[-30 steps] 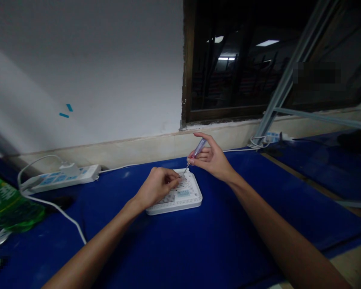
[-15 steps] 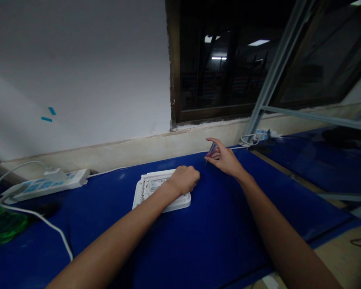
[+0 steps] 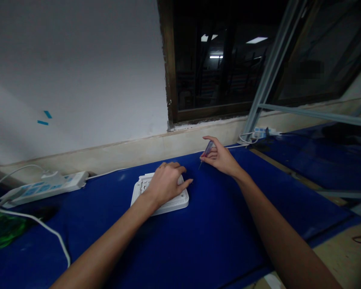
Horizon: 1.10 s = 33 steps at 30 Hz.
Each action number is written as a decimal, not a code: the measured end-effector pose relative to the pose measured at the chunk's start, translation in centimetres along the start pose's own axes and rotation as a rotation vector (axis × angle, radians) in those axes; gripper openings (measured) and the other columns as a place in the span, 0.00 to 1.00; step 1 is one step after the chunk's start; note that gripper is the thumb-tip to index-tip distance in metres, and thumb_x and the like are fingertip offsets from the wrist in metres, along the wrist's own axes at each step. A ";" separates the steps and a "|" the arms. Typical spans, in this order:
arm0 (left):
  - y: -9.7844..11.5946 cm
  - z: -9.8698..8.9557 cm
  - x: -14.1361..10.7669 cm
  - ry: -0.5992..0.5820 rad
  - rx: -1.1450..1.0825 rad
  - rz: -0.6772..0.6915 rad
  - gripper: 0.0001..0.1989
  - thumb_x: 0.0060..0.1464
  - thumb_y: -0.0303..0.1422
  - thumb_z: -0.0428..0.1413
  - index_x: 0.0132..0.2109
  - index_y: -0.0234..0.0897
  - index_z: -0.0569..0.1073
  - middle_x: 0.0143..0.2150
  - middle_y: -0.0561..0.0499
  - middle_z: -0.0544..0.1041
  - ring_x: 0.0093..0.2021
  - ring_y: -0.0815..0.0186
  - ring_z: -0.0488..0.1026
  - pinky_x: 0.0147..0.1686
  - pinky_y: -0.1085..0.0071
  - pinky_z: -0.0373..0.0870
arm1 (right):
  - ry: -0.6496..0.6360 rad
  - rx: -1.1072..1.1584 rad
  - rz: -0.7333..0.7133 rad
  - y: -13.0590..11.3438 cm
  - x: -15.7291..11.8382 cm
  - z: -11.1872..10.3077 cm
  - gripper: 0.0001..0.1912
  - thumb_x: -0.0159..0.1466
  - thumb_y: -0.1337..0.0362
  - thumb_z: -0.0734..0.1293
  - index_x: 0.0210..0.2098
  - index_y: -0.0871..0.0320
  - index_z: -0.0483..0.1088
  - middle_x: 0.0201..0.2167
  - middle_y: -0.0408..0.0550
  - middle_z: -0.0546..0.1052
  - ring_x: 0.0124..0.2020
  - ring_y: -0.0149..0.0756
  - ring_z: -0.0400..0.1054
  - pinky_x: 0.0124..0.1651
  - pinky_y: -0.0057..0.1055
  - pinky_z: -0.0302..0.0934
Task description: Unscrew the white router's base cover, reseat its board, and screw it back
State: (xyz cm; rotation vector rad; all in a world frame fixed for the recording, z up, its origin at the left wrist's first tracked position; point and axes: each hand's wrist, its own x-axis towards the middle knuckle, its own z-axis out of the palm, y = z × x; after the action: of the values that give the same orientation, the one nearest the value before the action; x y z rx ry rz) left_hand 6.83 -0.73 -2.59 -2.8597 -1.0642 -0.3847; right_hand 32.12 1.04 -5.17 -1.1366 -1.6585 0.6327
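Observation:
A white plastic device housing [image 3: 171,206], flat with rounded corners and rows of small slots, lies on the blue table covering [image 3: 174,249]. My left hand [image 3: 167,182] is over it with thumb and fingers apart, hiding much of its upper face; nothing shows in its grasp. To the right, my right hand [image 3: 218,156] is closed around a small screwdriver [image 3: 209,147] with a clear and reddish handle. Its thin shaft points down and left above the covering, apart from the housing.
A white power strip [image 3: 75,182] with a plugged-in adapter and white cable [image 3: 52,230] lies at left, near green plastic [image 3: 6,228]. A metal frame [image 3: 266,76] rises at right before the window. Another power strip [image 3: 260,133] sits near its foot.
My left hand has shifted left over the housing, and its closed fingers have spread. My right hand still holds the screwdriver, whose shaft now tilts slightly more to the left.

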 end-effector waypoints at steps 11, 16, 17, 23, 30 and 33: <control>-6.1 2.1 -10.4 -0.117 -0.048 -0.234 0.45 0.51 0.66 0.51 0.71 0.55 0.50 0.71 0.42 0.55 0.67 0.39 0.55 0.60 0.38 0.58 | -0.160 0.090 -0.053 -3.5 -0.7 4.4 0.30 0.58 0.62 0.72 0.56 0.51 0.57 0.36 0.45 0.78 0.36 0.38 0.77 0.40 0.36 0.72; -5.9 3.2 -10.8 -0.009 -0.066 -0.295 0.45 0.52 0.65 0.51 0.70 0.51 0.53 0.71 0.42 0.54 0.69 0.41 0.52 0.62 0.41 0.58 | -0.240 -0.005 -0.149 -5.7 -1.5 6.0 0.25 0.60 0.66 0.70 0.54 0.51 0.59 0.36 0.44 0.78 0.35 0.37 0.76 0.42 0.36 0.71; -6.0 3.3 -10.8 -0.006 -0.077 -0.295 0.45 0.52 0.65 0.51 0.70 0.50 0.54 0.71 0.42 0.54 0.69 0.41 0.52 0.63 0.41 0.57 | -0.253 -0.026 -0.165 -5.9 -1.7 6.2 0.25 0.60 0.66 0.70 0.54 0.51 0.59 0.36 0.44 0.78 0.35 0.37 0.76 0.41 0.35 0.71; -6.3 3.5 -11.0 0.062 -0.103 -0.288 0.46 0.50 0.65 0.53 0.69 0.47 0.58 0.70 0.41 0.55 0.70 0.40 0.47 0.64 0.41 0.54 | -0.344 -0.276 -0.216 -6.6 -2.2 7.7 0.18 0.61 0.62 0.71 0.47 0.51 0.63 0.34 0.43 0.77 0.29 0.34 0.72 0.31 0.30 0.65; -7.1 2.9 -11.7 -0.016 -0.166 -0.223 0.46 0.50 0.64 0.55 0.70 0.53 0.53 0.71 0.43 0.53 0.69 0.40 0.50 0.63 0.39 0.55 | -0.300 -0.402 -0.251 -7.8 -2.2 9.5 0.09 0.68 0.57 0.65 0.46 0.52 0.69 0.34 0.45 0.78 0.34 0.37 0.73 0.36 0.32 0.64; -7.4 2.8 -12.0 -0.026 -0.187 -0.223 0.45 0.51 0.63 0.55 0.70 0.54 0.52 0.73 0.45 0.50 0.70 0.40 0.47 0.65 0.41 0.53 | -0.341 -0.412 -0.237 -8.2 -2.2 9.4 0.23 0.68 0.65 0.62 0.62 0.49 0.61 0.45 0.49 0.79 0.38 0.39 0.74 0.41 0.35 0.66</control>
State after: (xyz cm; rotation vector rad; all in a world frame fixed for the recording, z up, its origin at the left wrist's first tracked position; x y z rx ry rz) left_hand -6.13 -2.35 -8.58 -2.9176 -1.4306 -0.4866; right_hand 20.42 -3.40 -2.88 -1.1331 -2.2524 0.3516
